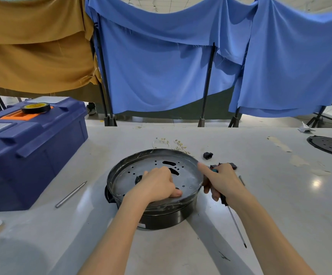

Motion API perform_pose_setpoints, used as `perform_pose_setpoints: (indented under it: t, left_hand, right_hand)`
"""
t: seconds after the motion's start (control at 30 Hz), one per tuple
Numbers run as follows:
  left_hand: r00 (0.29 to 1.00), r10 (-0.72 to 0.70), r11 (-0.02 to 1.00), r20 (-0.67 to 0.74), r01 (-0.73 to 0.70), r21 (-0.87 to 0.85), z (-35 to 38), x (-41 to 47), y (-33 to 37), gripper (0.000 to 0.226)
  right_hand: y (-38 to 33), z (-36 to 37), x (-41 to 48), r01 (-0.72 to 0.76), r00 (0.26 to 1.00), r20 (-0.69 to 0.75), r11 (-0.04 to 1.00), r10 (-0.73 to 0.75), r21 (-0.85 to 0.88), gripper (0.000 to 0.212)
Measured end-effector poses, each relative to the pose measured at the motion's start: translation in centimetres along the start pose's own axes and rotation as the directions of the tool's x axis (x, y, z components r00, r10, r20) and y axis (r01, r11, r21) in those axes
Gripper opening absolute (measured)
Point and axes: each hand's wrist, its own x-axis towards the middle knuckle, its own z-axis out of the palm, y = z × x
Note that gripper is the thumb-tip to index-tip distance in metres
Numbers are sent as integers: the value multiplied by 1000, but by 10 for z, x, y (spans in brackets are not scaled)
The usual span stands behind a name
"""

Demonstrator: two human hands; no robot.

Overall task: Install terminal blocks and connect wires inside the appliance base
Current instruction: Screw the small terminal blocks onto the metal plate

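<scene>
Workshop assembly station — white workbench, blue toolbox carrying a tape roll, loose metal driver shaft, small black terminal blocks, cloth screens on black stands behind.

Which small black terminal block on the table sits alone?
The small black terminal block beside the round black appliance base, at its far right; the other blocks cluster behind the right hand.

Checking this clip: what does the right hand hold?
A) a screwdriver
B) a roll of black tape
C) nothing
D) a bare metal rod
A: the right hand grips the screwdriver by its handle, with the shaft pointing back toward the person and the index finger stretched toward the rim of the appliance base.
</scene>
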Motion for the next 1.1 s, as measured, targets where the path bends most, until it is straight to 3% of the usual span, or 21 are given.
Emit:
perform_pose_setpoints:
  t: [0.37,0.6,0.8,0.97,1.03,1.1]
  left_hand:
    - [996,-24,990,-81,35,135,20,-7,7,41]
    - [994,-5,994,-113,18,112,24,-9,9,40]
    - [974,63,991,-219,-87,-101,7,-10,10,23]
    - [986,125,968,-106,-145,-205,16,-7,16,26]
    - [992,109,968,-70,-122,-220,21,-6,16,25]
    - [994,99,964,-53,-109,-243,22,-5,14,24]
  right_hand:
    - [22,-3,-1,-69,997,25,994,67,84,64]
    - [21,-1,7,68,993,97,998,-66,-15,11]
    - [21,-2,9,89,991,102,995,-86,-34,10]
    - [24,-2,7,113,988,109,993,-109,-29,13]
    - [19,-5,5,134,991,-8,990,-135,-46,25]
    - [8,-14,4,163,957,-244,986,-155,16,32]
